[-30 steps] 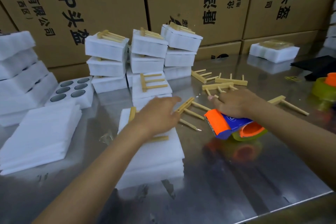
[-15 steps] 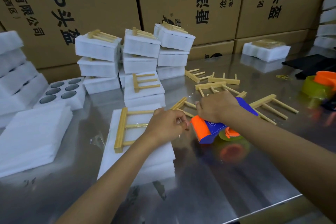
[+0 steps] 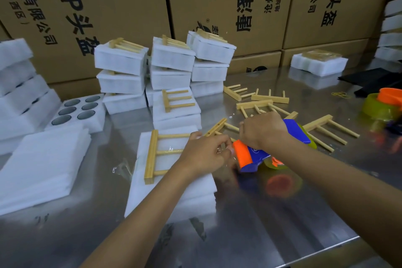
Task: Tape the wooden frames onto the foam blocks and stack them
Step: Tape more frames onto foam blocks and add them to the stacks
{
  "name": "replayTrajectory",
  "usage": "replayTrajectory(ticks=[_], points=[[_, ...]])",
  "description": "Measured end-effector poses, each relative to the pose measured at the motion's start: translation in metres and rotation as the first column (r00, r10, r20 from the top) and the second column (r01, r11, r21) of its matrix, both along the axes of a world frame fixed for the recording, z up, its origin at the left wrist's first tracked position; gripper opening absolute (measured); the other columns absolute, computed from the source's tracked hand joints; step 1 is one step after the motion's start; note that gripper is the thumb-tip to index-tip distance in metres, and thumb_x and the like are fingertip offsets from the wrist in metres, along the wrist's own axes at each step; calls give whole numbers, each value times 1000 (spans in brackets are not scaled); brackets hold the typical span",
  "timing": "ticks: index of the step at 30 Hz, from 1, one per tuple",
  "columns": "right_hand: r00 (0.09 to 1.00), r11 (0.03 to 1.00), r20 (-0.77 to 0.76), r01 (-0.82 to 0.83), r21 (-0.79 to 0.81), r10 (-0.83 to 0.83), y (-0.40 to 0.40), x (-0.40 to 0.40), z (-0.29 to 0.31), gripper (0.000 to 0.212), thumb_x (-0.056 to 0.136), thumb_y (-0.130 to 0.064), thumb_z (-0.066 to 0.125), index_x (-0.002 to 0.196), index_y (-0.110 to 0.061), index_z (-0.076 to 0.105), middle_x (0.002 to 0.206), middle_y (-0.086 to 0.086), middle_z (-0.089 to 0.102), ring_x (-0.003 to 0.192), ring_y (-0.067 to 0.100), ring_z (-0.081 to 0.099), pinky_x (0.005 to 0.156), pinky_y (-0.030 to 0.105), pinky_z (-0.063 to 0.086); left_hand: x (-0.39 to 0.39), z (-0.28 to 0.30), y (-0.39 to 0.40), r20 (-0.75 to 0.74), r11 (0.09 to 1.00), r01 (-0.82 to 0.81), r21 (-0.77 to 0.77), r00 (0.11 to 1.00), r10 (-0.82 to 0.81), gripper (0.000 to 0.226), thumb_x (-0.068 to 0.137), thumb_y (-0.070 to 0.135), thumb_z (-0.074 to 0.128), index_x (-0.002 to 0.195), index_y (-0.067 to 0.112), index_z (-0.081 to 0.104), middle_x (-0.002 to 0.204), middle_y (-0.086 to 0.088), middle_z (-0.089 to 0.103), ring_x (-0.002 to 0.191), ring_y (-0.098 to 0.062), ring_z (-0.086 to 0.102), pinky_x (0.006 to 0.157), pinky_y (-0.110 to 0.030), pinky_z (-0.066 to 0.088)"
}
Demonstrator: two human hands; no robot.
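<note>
Wooden frame is lying flat on the top foam block of a short pile near the middle of the steel surface, its thick bar toward the left edge. The left hand is resting over the rung ends and appears to be pinching the loose tape end, though the clear tape is barely showing. The right hand is grasping the blue-and-orange tape dispenser just beside the block. Pulling well probably means keeping the tape taut and low, pressing the frame so it is not sliding, and wrapping down over the block's sides. Finished stacks are standing toward the far edge, loose frames nearby.
</note>
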State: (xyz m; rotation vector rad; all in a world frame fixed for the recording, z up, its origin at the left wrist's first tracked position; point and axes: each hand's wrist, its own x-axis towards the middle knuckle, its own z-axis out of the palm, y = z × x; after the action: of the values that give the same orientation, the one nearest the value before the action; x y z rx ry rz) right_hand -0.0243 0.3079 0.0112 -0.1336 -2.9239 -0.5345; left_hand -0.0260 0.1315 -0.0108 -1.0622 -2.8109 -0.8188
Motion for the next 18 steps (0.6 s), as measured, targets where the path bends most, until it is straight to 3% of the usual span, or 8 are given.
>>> replayTrajectory(ticks=[4, 6, 10, 13, 15, 18], points=[[965, 996, -256, 33, -88, -55, 19, 13, 0, 44, 101, -35, 32, 61, -20, 39, 71, 2, 63, 62, 25, 49, 54, 29, 27, 3, 2, -1, 21, 1000, 17, 13, 1000, -17, 9, 96, 33, 48, 93, 30, 56, 76, 15, 66, 84, -2, 59, 114, -33, 12], [953, 996, -294, 63, -63, -78, 23, 22, -3, 40, 99, -35, 41, 63, -20, 47, 68, 4, 68, 57, 27, 56, 53, 27, 27, 4, 3, -2, 25, 1000, 23, 19, 999, -23, 8, 97, 32, 46, 94, 31, 54, 76, 17, 67, 84, -1, 59, 113, -33, 13], [919, 990, -375, 89, -105, -123, 24, 47, -17, 35, 93, -31, 55, 64, -13, 60, 41, 5, 52, 35, 24, 47, 48, 21, 12, 2, 2, -2, -1, 998, 40, 47, 999, -40, 9, 96, 29, 44, 92, 31, 52, 74, 18, 65, 85, 5, 53, 107, -31, 21], [895, 977, -406, 126, -172, -187, 27, 63, -31, 25, 96, -30, 49, 79, -12, 56, 43, 7, 53, 35, 27, 49, 46, 21, 16, 0, 3, -1, -42, 999, 31, 18, 999, -30, 9, 95, 29, 46, 91, 31, 53, 93, 15, 65, 101, -10, 50, 98, -32, 26], [877, 969, -436, 111, -220, -200, 27, 71, -35, 22, 96, -28, 49, 85, -9, 55, 46, 10, 54, 39, 27, 46, 45, 23, 25, 0, 5, 0, -21, 999, 26, 22, 999, -26, 10, 96, 29, 46, 93, 30, 55, 99, 15, 63, 104, -13, 48, 94, -31, 24], [878, 980, -447, 110, -164, -173, 21, 78, -27, 27, 97, -30, 46, 89, -8, 59, 75, 16, 65, 74, 35, 59, 63, 39, 41, 2, 8, -1, 32, 999, 26, 41, 999, -27, 15, 99, 29, 42, 94, 31, 56, 103, 15, 63, 104, -11, 45, 95, -32, 23]])
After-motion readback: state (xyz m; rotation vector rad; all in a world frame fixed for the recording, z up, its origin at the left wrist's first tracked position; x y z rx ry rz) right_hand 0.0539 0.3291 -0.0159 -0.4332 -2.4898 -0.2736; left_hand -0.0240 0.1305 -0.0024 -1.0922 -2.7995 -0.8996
